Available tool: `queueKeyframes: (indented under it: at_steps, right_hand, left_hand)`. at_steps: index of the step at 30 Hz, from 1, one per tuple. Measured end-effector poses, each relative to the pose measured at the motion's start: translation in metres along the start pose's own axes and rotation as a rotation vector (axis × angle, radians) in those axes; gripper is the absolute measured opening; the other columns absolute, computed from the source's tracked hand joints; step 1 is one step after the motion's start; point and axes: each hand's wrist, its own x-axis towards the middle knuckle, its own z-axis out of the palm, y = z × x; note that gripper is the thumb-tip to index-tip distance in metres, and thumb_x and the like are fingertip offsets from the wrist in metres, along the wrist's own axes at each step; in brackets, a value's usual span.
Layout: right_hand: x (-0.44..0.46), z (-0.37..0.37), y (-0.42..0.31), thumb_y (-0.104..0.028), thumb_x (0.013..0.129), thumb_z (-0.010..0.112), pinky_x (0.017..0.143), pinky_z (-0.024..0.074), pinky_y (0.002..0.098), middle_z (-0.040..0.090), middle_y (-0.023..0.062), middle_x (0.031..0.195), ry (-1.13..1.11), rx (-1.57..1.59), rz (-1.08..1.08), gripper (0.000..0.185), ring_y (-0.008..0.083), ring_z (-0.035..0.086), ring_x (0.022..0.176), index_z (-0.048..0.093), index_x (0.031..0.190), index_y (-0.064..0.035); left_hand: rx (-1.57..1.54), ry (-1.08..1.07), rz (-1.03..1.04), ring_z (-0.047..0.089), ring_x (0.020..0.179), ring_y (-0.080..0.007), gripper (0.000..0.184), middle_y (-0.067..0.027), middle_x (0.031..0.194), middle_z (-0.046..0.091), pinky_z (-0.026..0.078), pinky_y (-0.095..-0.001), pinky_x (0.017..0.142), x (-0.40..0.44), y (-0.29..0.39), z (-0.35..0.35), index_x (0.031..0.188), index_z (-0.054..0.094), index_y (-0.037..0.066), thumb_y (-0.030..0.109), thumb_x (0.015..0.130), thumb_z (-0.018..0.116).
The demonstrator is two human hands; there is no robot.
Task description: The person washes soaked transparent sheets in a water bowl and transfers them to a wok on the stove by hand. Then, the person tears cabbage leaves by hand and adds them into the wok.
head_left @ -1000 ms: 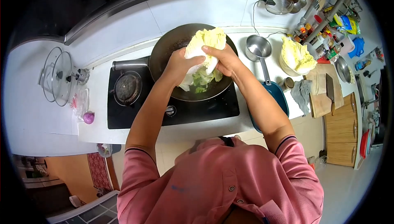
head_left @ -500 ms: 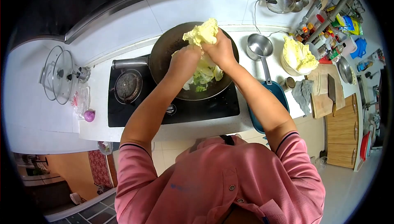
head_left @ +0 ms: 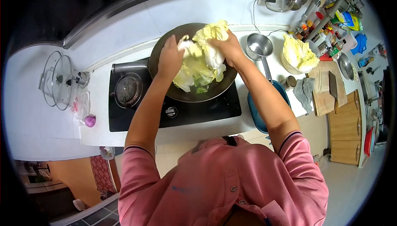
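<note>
Over the wok (head_left: pixel 221 88), my right hand (head_left: pixel 231 49) grips a pale yellow napa cabbage leaf (head_left: pixel 211 39) by its side. My left hand (head_left: pixel 170 60) is above the left part of the wok, fingers stretched out, and holds nothing I can see. Blurred pieces of cabbage are between the two hands. Torn napa cabbage (head_left: pixel 185 78) lies in the wok, with chopped green bits (head_left: pixel 202 89) near its front.
The wok stands on a black gas stove (head_left: pixel 198 114); its handle points left over another burner (head_left: pixel 128 89). To the right are a small saucepan (head_left: pixel 259 46), a blue tray (head_left: pixel 258 114), a bowl of cabbage leaves (head_left: pixel 300 54), and a cleaver (head_left: pixel 333 85) on a cutting board (head_left: pixel 324 102).
My hands have moved apart: the left went left and its fingers spread, while the right moved slightly right with the leaf. More cabbage pieces show in and above the wok.
</note>
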Motion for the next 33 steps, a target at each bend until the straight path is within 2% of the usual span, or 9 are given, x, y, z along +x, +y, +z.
queueKeyframes:
  at_steps: [2,5,9,16,19,22,26,27,33]
  right_hand:
    - [-0.004,0.002,-0.005,0.001,0.082,0.068,0.08,0.0552,0.0341,0.063,0.0153,0.109,-0.015,0.114,0.047,0.048,0.0236,0.065,0.094,0.048,0.125,0.0037]
    - [-0.008,0.002,-0.012,-0.001,0.084,0.068,0.084,0.0552,0.0363,0.062,0.0153,0.113,-0.132,0.234,0.083,0.046,0.0248,0.064,0.099,0.048,0.125,0.0036]
    - [-0.013,0.006,-0.018,-0.003,0.085,0.066,0.087,0.055,0.0365,0.061,0.0146,0.114,-0.173,0.446,0.148,0.043,0.0252,0.063,0.103,0.049,0.125,0.0028]
    - [-0.024,0.02,-0.031,-0.001,0.082,0.069,0.085,0.0528,0.0359,0.062,0.0131,0.11,-0.226,0.33,0.105,0.043,0.0255,0.063,0.1,0.05,0.12,0.0013]
    - [-0.022,0.024,-0.022,-0.006,0.08,0.071,0.083,0.0518,0.0356,0.066,0.0133,0.106,-0.138,-0.055,-0.057,0.044,0.0262,0.065,0.098,0.052,0.119,-0.0005]
    - [-0.021,0.029,-0.015,-0.012,0.08,0.07,0.08,0.0501,0.03,0.066,0.0075,0.103,-0.113,-0.531,-0.323,0.044,0.0166,0.063,0.091,0.054,0.12,-0.0032]
    - [-0.018,0.031,-0.005,-0.014,0.08,0.066,0.082,0.0496,0.0374,0.066,0.0194,0.101,-0.054,-0.718,-0.413,0.036,0.0335,0.064,0.096,0.056,0.114,-0.0067]
    - [-0.017,0.034,-0.003,-0.013,0.079,0.064,0.082,0.0494,0.0405,0.064,0.0243,0.101,-0.021,-0.696,-0.462,0.035,0.041,0.06,0.098,0.056,0.113,-0.0064]
    - [-0.002,0.044,-0.012,-0.002,0.074,0.058,0.078,0.0477,0.0479,0.062,0.0271,0.091,0.121,-0.678,-0.506,0.037,0.0455,0.059,0.089,0.052,0.109,0.0058]
  left_hand:
    - [0.121,0.05,0.116,0.06,0.107,-0.0322,0.043,-0.0224,0.117,0.061,0.047,-0.0381,0.094,-0.006,-0.001,-0.001,0.125,0.051,-0.007,0.021,0.093,0.058]
    - [-0.69,-0.274,-0.477,0.06,0.107,-0.0234,0.044,-0.0165,0.12,0.06,0.048,-0.0361,0.092,0.004,0.027,-0.023,0.125,0.053,-0.006,0.027,0.095,0.058]
    - [-1.359,-0.593,-0.901,0.059,0.091,-0.0131,0.047,-0.0047,0.107,0.062,0.048,-0.0298,0.079,0.003,0.063,-0.034,0.122,0.056,0.001,0.033,0.089,0.066]
    - [-1.361,-0.753,-0.735,0.059,0.073,-0.0121,0.032,-0.0069,0.097,0.062,0.048,-0.0274,0.063,0.001,0.079,-0.043,0.11,0.054,0.002,0.019,0.086,0.067]
    - [-1.189,-0.781,-0.609,0.06,0.06,-0.0134,0.024,-0.0068,0.076,0.062,0.044,-0.0276,0.051,0.001,0.081,-0.043,0.098,0.058,0.0,0.022,0.091,0.062]
    - [-0.726,-0.693,-0.453,0.058,0.055,-0.0133,0.026,-0.0062,0.063,0.06,0.044,-0.0307,0.05,-0.009,0.092,-0.031,0.084,0.061,-0.002,0.023,0.091,0.059]
    - [-0.258,-0.408,0.062,0.064,0.059,-0.0331,0.021,-0.0203,0.068,0.064,0.048,-0.0438,0.057,-0.023,0.082,-0.013,0.081,0.06,-0.002,0.017,0.088,0.057]
    - [-0.173,-0.45,0.017,0.062,0.065,-0.0401,0.017,-0.0225,0.07,0.062,0.049,-0.0485,0.062,-0.021,0.088,-0.021,0.08,0.058,-0.001,0.014,0.087,0.056]
    - [0.07,-0.101,0.196,0.062,0.061,-0.0304,0.006,-0.0117,0.071,0.059,0.051,-0.0413,0.054,-0.016,0.084,-0.032,0.08,0.051,0.005,0.007,0.08,0.057]
